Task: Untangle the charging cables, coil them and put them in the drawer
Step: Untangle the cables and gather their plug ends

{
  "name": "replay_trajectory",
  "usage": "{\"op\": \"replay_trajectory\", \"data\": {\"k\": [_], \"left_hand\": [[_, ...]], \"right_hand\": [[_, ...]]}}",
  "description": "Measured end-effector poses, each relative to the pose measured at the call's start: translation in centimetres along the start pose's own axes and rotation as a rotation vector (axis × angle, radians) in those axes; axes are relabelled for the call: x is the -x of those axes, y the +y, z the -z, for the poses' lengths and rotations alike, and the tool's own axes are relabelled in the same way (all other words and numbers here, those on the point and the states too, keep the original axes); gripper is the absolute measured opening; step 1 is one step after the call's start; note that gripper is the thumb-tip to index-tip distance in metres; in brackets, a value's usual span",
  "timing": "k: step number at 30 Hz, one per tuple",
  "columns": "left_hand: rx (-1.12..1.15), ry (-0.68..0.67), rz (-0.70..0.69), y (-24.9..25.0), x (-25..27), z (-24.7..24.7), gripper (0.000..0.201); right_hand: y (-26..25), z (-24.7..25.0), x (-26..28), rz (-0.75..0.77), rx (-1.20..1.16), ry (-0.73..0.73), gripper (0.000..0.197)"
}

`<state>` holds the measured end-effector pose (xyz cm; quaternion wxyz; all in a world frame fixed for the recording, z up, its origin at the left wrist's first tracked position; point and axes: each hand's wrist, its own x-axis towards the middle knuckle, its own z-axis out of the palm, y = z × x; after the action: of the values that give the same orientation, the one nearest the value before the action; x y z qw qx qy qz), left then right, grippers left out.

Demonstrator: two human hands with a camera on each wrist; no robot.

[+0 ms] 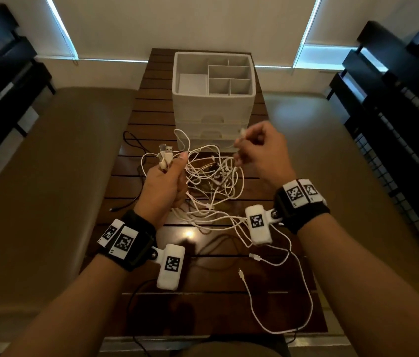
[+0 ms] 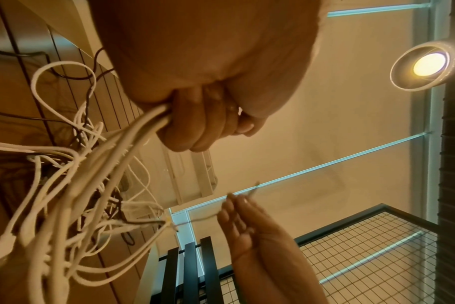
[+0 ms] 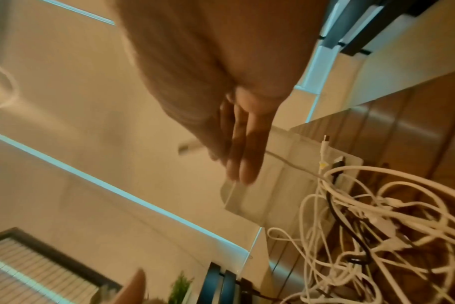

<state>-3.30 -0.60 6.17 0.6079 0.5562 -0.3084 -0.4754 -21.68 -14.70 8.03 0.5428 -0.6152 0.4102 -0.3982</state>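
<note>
A tangle of white charging cables (image 1: 213,184) lies mid-table, with a few black cables (image 1: 132,140) mixed in. My left hand (image 1: 175,171) grips a bunch of white cable ends, their USB plugs (image 1: 166,152) sticking up above the fist. In the left wrist view the fingers (image 2: 192,127) curl round the white cables (image 2: 143,127). My right hand (image 1: 242,148), raised to the right of the tangle, pinches one white cable end (image 1: 242,132); its thin cable (image 3: 286,163) runs from the fingers (image 3: 243,148) down to the tangle (image 3: 377,222). The white drawer unit (image 1: 213,117) stands behind, drawers closed.
The unit's open top tray (image 1: 177,73) has several compartments. Loose white cable (image 1: 303,292) trails toward the table's front right edge, with two free plugs (image 1: 253,256). Padded benches (image 1: 49,176) flank the slatted wooden table (image 1: 229,279). Black racks stand at both sides.
</note>
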Motion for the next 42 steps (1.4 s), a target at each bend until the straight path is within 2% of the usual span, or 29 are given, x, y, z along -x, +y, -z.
{"op": "replay_trajectory", "data": {"k": [2, 4, 9, 12, 16, 19, 24, 27, 30, 32, 35, 38, 40, 42], "left_hand": [[-0.024, 0.037, -0.040, 0.2, -0.1, -0.5, 0.049], [-0.062, 0.074, -0.074, 0.4, -0.4, -0.8, 0.046], [-0.148, 0.149, -0.203, 0.8, -1.4, -1.7, 0.029], [-0.022, 0.076, -0.200, 0.8, -1.5, -2.5, 0.025], [-0.128, 0.121, -0.252, 0.5, -2.1, -2.7, 0.033], [-0.072, 0.091, -0.243, 0.6, -2.3, -3.2, 0.038], [-0.060, 0.057, -0.248, 1.3, -2.7, -3.1, 0.041], [-0.052, 0.024, -0.241, 1.4, -2.6, -2.8, 0.039], [-0.059, 0.059, -0.236, 1.3, -2.5, -2.7, 0.037], [-0.070, 0.075, -0.230, 1.1, -2.6, -2.6, 0.044], [-0.102, 0.116, -0.204, 1.6, -2.7, -2.5, 0.042], [-0.091, 0.126, -0.196, 2.2, -2.8, -2.2, 0.046], [-0.082, 0.099, -0.198, 2.6, -2.7, -1.9, 0.054], [-0.023, 0.079, -0.193, 2.8, -2.4, -1.8, 0.055]], "right_hand": [[-1.1, -1.0, 0.1, -0.008, 0.059, -0.177, 0.012], [-1.1, -2.2, 0.6, -0.038, 0.102, -0.251, 0.009], [-1.4, -4.6, 1.9, -0.049, -0.256, -0.128, 0.007], [-1.7, -5.9, 3.0, -0.020, -0.241, -0.117, 0.009], [-1.1, -6.5, 3.3, -0.013, -0.253, -0.125, 0.003], [-0.9, -6.8, 3.4, -0.017, -0.266, -0.130, 0.012], [-0.8, -7.1, 3.4, 0.029, -0.273, -0.148, 0.010], [-0.6, -7.0, 3.1, 0.077, -0.208, -0.188, 0.014], [-0.6, -7.2, 3.2, 0.078, -0.196, -0.213, 0.018], [-0.7, -7.3, 3.2, 0.076, -0.167, -0.221, 0.021], [0.0, -6.8, 2.5, 0.080, -0.014, -0.308, 0.027], [1.9, -5.9, 1.4, 0.085, 0.207, -0.465, 0.013], [3.0, -5.5, 0.8, 0.073, 0.310, -0.479, 0.002], [3.3, -5.6, 0.0, 0.098, 0.381, -0.475, 0.011]]}}
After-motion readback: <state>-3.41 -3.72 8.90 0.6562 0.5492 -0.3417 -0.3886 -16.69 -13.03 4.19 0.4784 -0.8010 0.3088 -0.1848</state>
